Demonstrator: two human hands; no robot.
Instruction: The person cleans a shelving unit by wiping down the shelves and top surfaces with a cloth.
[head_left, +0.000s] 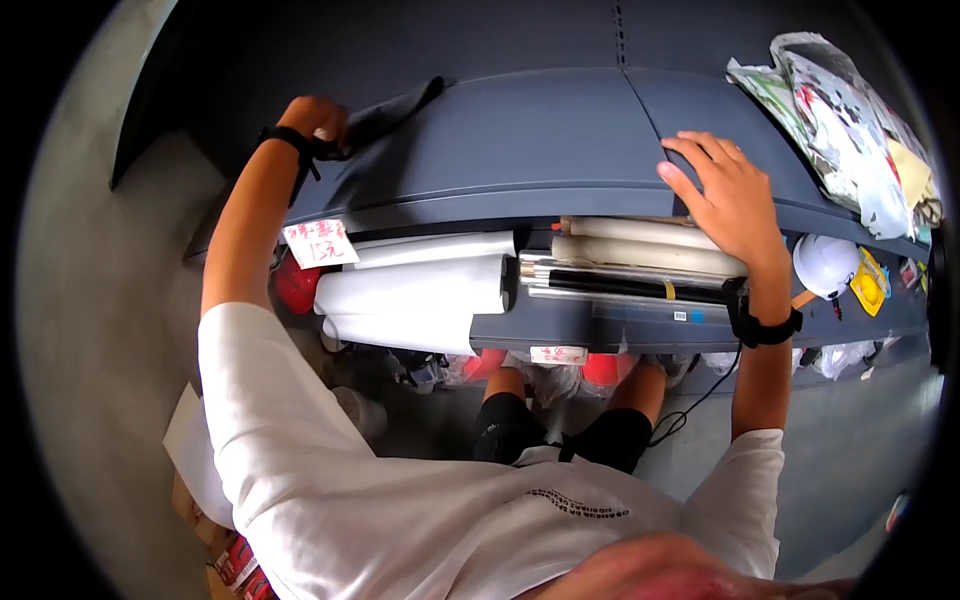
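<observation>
On the left, my left hand (pixel 318 122) is closed over the grey shelf (pixel 520 125). A dark, flat, cloth-like thing (pixel 395 110) stretches from its fingers to the right across the shelf top; its exact kind is unclear. My right hand (pixel 725 195) has its fingers apart at the shelf's front edge on the right, with nothing in it. Just below that hand lie rolled beige sheets (pixel 640 250) and several long tubes (pixel 610 283) on the lower shelf.
White rolls (pixel 415 285) lie on the lower shelf, behind a handwritten price sign (pixel 320 243). Plastic-wrapped bags (pixel 840 130) stand at the upper right. A white hard hat (pixel 825 265) and a yellow item (pixel 870 283) sit lower right. A black cable (pixel 690 410) hangs below.
</observation>
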